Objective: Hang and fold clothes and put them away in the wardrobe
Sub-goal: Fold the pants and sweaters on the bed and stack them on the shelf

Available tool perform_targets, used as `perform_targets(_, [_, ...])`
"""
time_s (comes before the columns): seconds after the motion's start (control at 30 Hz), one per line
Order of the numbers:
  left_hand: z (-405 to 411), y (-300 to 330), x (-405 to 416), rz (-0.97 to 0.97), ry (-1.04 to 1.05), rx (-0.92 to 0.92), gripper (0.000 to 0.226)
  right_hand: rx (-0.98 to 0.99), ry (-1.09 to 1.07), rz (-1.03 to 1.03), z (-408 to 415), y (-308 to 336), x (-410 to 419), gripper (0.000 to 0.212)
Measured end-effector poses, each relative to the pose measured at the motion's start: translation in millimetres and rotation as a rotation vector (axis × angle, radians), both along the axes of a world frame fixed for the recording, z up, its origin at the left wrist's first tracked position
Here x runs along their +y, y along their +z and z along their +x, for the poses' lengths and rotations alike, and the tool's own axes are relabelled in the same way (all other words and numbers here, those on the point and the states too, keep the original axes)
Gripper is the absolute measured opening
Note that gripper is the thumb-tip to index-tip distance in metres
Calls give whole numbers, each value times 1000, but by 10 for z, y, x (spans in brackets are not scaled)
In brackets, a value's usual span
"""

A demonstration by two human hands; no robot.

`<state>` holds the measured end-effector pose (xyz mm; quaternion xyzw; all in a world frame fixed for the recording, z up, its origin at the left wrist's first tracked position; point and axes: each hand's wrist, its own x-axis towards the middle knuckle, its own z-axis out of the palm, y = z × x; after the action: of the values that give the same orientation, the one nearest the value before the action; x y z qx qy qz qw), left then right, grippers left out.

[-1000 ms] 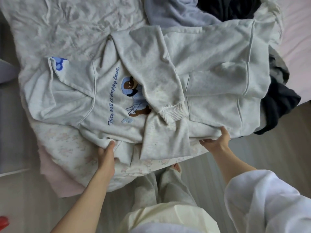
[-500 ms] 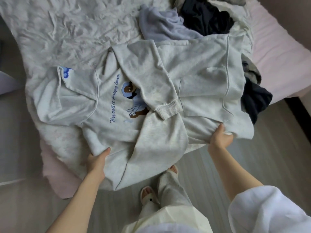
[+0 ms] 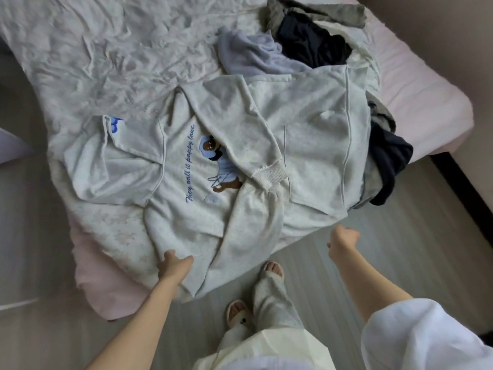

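We look down on a bed [image 3: 416, 84] whose pink mattress shows bare along its right side and at the near left corner [image 3: 112, 297]. A crumpled white sheet [image 3: 112, 49] with a faint floral print covers most of it. Around the bed runs a floor [image 3: 400, 236] of pale grey wood-look planks. A dark strip [image 3: 461, 188] runs along the floor at the right, beside the mattress edge, and above it stands a plain beige wall [image 3: 453, 28]. At the far left, pale furniture edges [image 3: 13, 145] enter the view; we cannot tell what they are. The light is soft and even.
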<state>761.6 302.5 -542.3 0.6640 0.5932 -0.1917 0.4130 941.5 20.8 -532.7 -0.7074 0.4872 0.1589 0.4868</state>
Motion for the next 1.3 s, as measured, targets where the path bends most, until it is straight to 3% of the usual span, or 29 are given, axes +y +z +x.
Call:
perform_targets(0.23, [564, 227, 193, 66, -169, -82, 46, -110, 232, 116, 336, 180, 563, 46])
perform_targets(0.47, [1634, 434, 678, 160, -316, -177, 40, -260, 470, 68, 1322, 367, 1071, 45])
perform_targets(0.57, [2209, 475, 921, 219, -366, -207, 39, -347, 663, -54, 1937, 398, 1227, 43])
perform_targets(0.77, [3558, 318, 1452, 356, -529, -260, 42, -479, 1171, -513, 3351, 172, 1496, 39])
perform_targets(0.9, [4346, 80, 1620, 441, -785, -175, 52, -487, 1459, -868, 4007, 12, 1522, 42])
perform_targets(1.03, [4994, -111, 1621, 394, -1033, -36, 79, -433, 1568, -978, 4391, -188, 1382, 41])
perform_targets(1.13, [5280, -218, 1557, 344, -1251, 129, 90, -484, 1605, -1044, 4505, -265, 1284, 28])
perform_targets(1.2, [5400, -243, 1540, 352, -1325, 167, 82, -621, 1597, -1019, 4524, -295, 1204, 16])
perform_targets(1.3, [5491, -97, 1607, 297, -1252, -14, 40, -912, 1475, -1020, 4554, -208, 1099, 11])
